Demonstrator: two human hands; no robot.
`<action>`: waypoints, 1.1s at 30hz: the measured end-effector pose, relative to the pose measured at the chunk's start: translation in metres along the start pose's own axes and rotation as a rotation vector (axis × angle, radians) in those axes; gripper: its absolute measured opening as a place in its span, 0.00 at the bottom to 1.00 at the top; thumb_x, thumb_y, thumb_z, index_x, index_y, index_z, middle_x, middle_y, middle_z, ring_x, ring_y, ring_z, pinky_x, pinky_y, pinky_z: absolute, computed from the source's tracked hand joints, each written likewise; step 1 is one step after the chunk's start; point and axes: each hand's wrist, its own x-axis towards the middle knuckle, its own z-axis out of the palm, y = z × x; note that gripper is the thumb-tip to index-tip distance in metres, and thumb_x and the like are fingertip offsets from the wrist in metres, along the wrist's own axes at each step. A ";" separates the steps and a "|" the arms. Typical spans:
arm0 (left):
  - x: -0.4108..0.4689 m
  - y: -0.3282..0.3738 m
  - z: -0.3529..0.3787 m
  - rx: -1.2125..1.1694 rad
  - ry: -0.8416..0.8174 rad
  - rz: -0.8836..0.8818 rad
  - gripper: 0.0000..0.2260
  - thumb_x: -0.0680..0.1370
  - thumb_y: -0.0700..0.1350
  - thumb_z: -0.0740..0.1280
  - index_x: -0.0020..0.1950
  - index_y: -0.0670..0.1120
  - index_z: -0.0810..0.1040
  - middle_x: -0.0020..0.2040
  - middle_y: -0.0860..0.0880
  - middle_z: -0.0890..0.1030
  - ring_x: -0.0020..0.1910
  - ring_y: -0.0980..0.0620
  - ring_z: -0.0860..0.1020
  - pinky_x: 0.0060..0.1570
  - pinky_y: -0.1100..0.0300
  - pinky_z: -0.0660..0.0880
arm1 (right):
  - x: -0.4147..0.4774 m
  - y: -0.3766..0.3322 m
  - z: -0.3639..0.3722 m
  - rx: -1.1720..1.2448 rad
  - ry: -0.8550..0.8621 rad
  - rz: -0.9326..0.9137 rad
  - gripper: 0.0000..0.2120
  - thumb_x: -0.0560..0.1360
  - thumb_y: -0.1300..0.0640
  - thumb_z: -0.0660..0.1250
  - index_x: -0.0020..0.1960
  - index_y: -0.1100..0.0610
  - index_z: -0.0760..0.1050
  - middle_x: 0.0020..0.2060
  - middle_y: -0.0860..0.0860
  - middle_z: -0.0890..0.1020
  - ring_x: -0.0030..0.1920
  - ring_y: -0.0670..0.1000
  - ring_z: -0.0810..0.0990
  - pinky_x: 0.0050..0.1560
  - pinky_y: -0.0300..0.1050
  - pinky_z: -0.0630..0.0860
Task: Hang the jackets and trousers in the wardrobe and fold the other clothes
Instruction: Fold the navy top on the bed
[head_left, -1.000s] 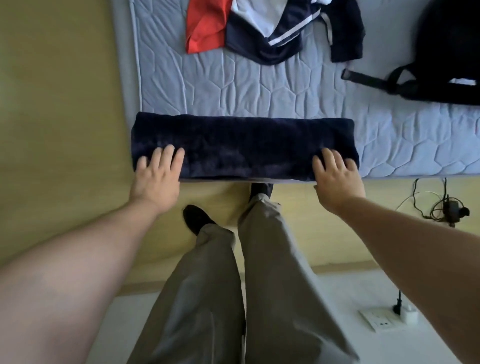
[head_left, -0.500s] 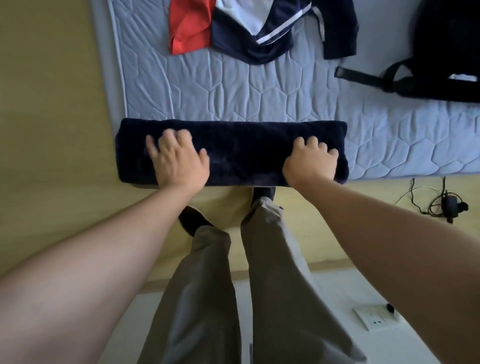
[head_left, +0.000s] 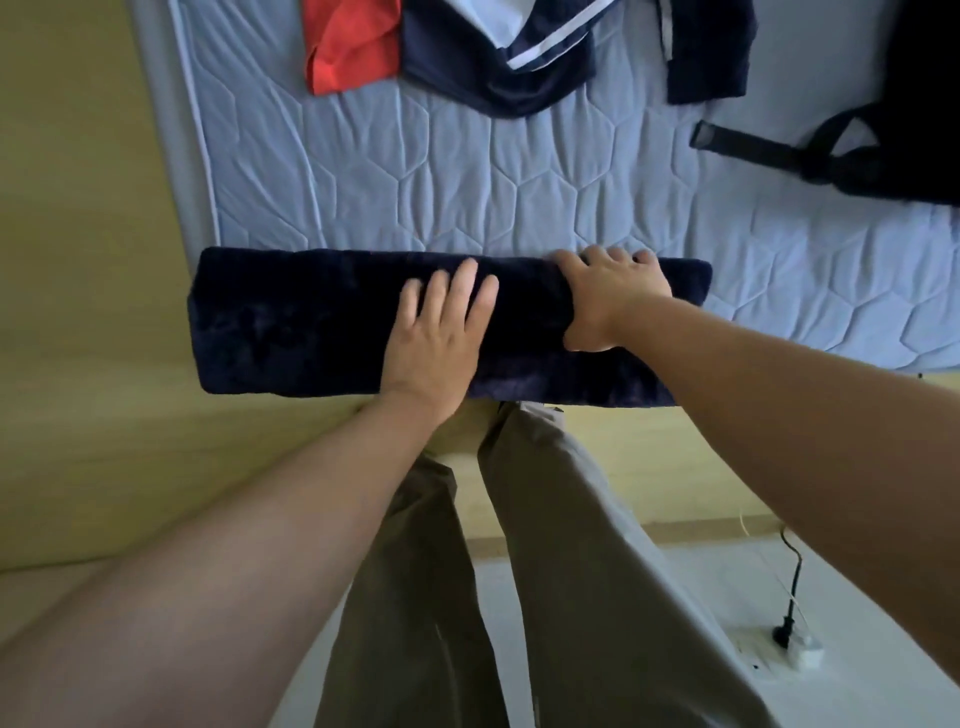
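the folded navy garment (head_left: 311, 322) lies as 1 long band on the near edge of the quilted pale-blue mattress (head_left: 467, 182), stretched from 9 o'clock to 3 o'clock right in front of the person. its left end sits at the mattress corner, by the yellow wooden bed frame (head_left: 78, 312).

the left hand (head_left: 439, 322) is flat on top of the band near its middle, palm down, fingers straight and a little spread, aimed at 12 o'clock. it presses and grasps nothing.

the right hand (head_left: 613, 296) is just beside it at 2 o'clock, the 2 hands close but apart. its fingers (head_left: 621, 255) curl over the far edge of the band and the thumb bears on the top, so it has a hold on the cloth. both bare forearms reach in from 6 o'clock.

up at 12 o'clock, well apart from the band, more clothes lie unfolded on the mattress: a red garment (head_left: 348, 47), a navy and white top (head_left: 498, 67) touching it, and a dark garment (head_left: 706, 52) at 1 o'clock. at 2 o'clock sits a black backpack (head_left: 914, 104), its strap (head_left: 748, 143) trailing toward the middle of the mattress.

down at 6 o'clock i see the person's khaki trousers (head_left: 571, 571), and at 4 o'clock a white power strip (head_left: 763, 662) on the floor with a black plug (head_left: 781, 635) in it.
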 end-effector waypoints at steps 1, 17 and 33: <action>-0.004 0.008 -0.002 -0.052 0.013 0.015 0.32 0.74 0.41 0.67 0.76 0.46 0.58 0.74 0.41 0.64 0.65 0.42 0.70 0.66 0.45 0.68 | 0.000 0.011 -0.006 0.001 -0.046 0.020 0.48 0.61 0.35 0.73 0.76 0.44 0.58 0.71 0.54 0.70 0.71 0.61 0.68 0.71 0.65 0.62; 0.023 0.028 -0.005 -0.493 -0.321 -0.501 0.20 0.71 0.35 0.72 0.55 0.48 0.67 0.54 0.46 0.74 0.44 0.47 0.75 0.40 0.53 0.76 | -0.039 0.115 0.067 1.642 -0.325 0.344 0.52 0.49 0.35 0.85 0.69 0.50 0.74 0.62 0.46 0.81 0.62 0.50 0.79 0.59 0.49 0.77; 0.059 0.038 -0.030 -0.999 -0.189 -0.666 0.06 0.75 0.41 0.60 0.46 0.52 0.72 0.42 0.51 0.79 0.40 0.51 0.79 0.32 0.61 0.76 | -0.106 0.083 -0.018 1.775 0.404 0.172 0.16 0.66 0.58 0.80 0.51 0.50 0.81 0.44 0.47 0.88 0.47 0.49 0.87 0.52 0.54 0.84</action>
